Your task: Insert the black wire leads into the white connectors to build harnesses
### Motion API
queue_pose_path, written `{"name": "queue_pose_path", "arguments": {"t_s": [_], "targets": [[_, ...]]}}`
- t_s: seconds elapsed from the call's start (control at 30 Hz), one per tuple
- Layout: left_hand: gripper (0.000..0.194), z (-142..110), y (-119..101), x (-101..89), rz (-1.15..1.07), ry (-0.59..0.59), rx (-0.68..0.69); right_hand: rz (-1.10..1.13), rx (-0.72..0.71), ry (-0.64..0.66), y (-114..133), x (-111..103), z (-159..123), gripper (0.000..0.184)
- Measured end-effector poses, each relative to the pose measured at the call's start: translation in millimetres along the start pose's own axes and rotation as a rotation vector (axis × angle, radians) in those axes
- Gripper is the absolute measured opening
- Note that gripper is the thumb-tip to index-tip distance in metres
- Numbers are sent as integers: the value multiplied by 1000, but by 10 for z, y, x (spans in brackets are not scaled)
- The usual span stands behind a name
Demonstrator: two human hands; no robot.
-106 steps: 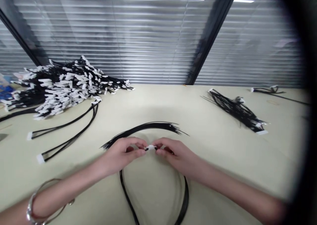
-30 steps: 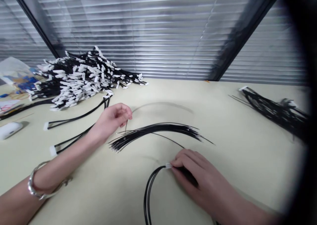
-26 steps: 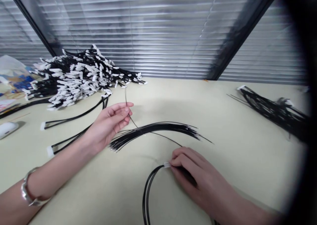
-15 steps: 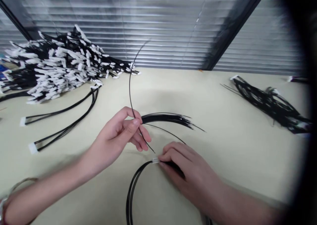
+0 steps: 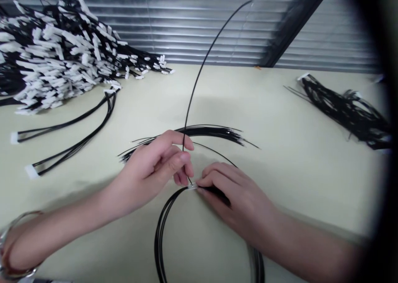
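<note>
Between thumb and fingers, my left hand [image 5: 164, 162] pinches a thin black wire [image 5: 199, 77] that arches up toward the blinds. Its lower end meets a small white connector [image 5: 192, 186]; whether it sits inside a slot I cannot tell. My right hand [image 5: 234, 196] is closed on the black wire bundle of a harness, right beside that connector. More black wires [image 5: 160, 241] leave the connector on its left and loop down toward me. Behind my left hand lies a bundle of loose black wires [image 5: 211, 131], partly hidden by the hand.
A big heap of black cables with white connectors [image 5: 65, 63] fills the back left. Two finished-looking cable loops [image 5: 83, 146] with white ends lie below it. At the right is another black wire bundle [image 5: 345, 113]. Window blinds [image 5: 199, 30] stand behind the table [image 5: 248, 96].
My left hand has moved down and right with the wire, bringing its lower end to the connector. The wire stands taller and leans right. The camera view has shifted slightly.
</note>
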State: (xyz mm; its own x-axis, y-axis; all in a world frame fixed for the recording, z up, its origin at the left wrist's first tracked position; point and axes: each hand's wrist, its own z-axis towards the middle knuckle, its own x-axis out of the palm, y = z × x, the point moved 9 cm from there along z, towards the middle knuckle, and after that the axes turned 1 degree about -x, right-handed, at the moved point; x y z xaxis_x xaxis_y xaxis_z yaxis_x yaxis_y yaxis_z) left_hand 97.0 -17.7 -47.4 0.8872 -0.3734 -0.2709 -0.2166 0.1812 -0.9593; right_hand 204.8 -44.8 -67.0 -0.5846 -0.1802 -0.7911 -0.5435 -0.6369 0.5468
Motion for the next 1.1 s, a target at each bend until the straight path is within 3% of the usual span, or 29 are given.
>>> {"name": "queue_pose_path", "arguments": {"t_s": [0.27, 0.53, 0.73, 1.1], "targets": [[5, 5, 77, 147, 325, 159, -45, -15, -7, 16, -19, 6, -10, 6], [6, 13, 204, 193, 177, 250, -107, 15, 25, 31, -22, 1, 8, 6], [8, 42, 227, 136, 120, 172, -150, 130, 169, 60, -145, 2, 12, 3], [3, 39, 162, 191, 215, 207, -92, 131, 159, 64, -150, 8, 41, 8]]}}
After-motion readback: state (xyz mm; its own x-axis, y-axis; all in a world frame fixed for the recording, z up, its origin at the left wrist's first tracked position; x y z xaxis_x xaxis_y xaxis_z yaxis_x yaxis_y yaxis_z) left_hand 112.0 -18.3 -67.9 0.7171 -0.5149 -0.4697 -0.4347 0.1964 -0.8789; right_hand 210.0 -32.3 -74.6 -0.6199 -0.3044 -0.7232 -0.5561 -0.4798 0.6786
